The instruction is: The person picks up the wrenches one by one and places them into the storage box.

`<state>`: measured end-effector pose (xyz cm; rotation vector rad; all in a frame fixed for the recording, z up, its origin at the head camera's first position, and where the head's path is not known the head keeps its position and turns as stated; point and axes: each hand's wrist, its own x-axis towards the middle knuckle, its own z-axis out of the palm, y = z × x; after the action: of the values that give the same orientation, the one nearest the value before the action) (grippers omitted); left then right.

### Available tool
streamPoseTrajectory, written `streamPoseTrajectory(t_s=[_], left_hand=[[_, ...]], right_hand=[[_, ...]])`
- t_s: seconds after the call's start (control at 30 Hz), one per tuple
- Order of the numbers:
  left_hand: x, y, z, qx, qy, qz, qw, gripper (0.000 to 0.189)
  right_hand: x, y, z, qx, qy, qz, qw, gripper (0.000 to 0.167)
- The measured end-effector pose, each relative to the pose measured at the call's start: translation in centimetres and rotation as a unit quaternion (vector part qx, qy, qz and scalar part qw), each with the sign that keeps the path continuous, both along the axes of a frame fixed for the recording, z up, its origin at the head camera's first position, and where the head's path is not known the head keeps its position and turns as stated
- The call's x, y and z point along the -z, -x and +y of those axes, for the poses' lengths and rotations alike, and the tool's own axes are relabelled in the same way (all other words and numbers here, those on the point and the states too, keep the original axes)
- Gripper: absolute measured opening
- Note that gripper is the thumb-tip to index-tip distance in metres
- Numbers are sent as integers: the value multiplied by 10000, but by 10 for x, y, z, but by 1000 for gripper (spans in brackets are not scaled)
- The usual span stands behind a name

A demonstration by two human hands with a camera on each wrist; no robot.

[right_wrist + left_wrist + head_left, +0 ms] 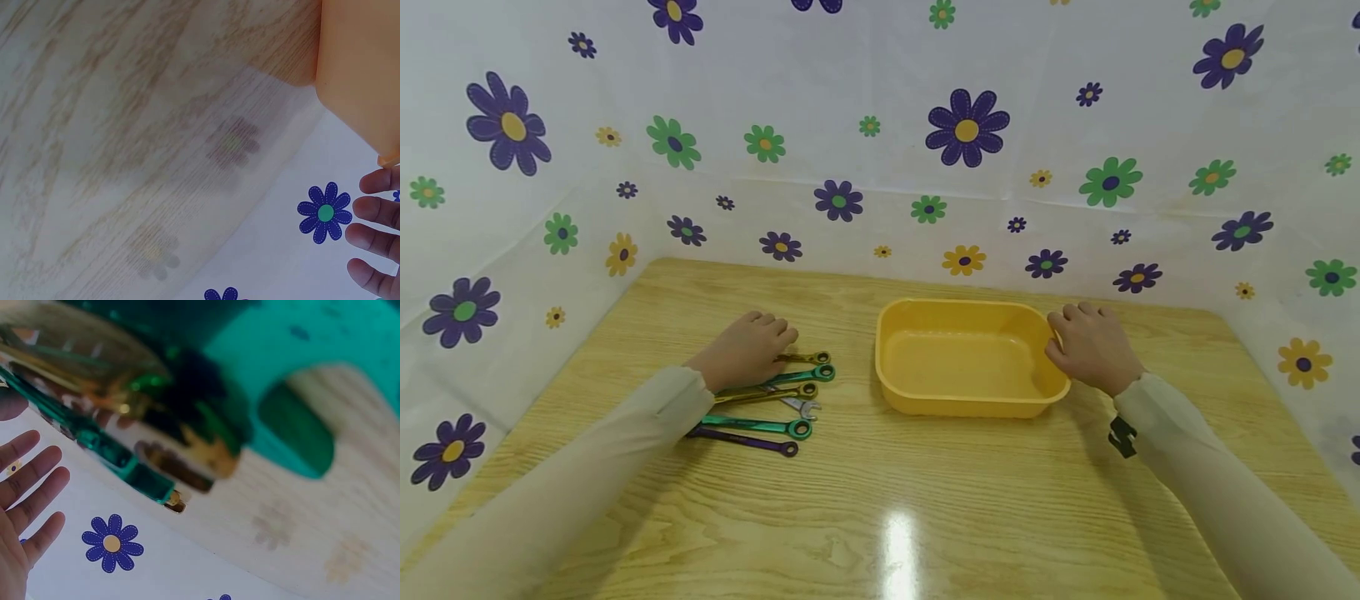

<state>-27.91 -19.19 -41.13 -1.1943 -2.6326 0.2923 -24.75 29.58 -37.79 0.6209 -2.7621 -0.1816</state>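
Observation:
Several combination wrenches in gold, green, purple and silver lie on the table at left. My left hand point(747, 348) is over the upper ones, hiding part of a gold wrench point(807, 358) and a green wrench point(805, 375). In the left wrist view its fingers point(37, 487) are spread apart, with the thumb close to the wrenches. At the right end of a yellow plastic basin point(962, 408), my right hand point(1093, 348) holds the rim, thumb on the inner side. The right wrist view has its other fingers point(375, 244) loosely bent outside the wall.
The wooden table point(820, 525) carries the wrenches left of the basin. A white flower-print cloth point(865, 83) stands behind and at both sides. Below lie a larger green wrench point(752, 423), a purple wrench point(748, 439) and a silver wrench end point(806, 407).

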Motion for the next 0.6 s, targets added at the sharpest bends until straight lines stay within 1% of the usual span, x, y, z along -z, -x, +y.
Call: streamPoseTrajectory(t_s=[0.3, 0.47, 0.6], left_hand=[[0, -1, 1, -41, 55, -53, 10000, 24], [0, -1, 1, 50, 101, -74, 9999, 16], [1, -1, 1, 124, 150, -79, 9998, 14]], right_hand=[[1, 0, -1, -31, 8, 57, 10000, 18], [0, -1, -1, 7, -19, 20, 10000, 18], [0, -1, -1, 50, -64, -15, 10000, 19]])
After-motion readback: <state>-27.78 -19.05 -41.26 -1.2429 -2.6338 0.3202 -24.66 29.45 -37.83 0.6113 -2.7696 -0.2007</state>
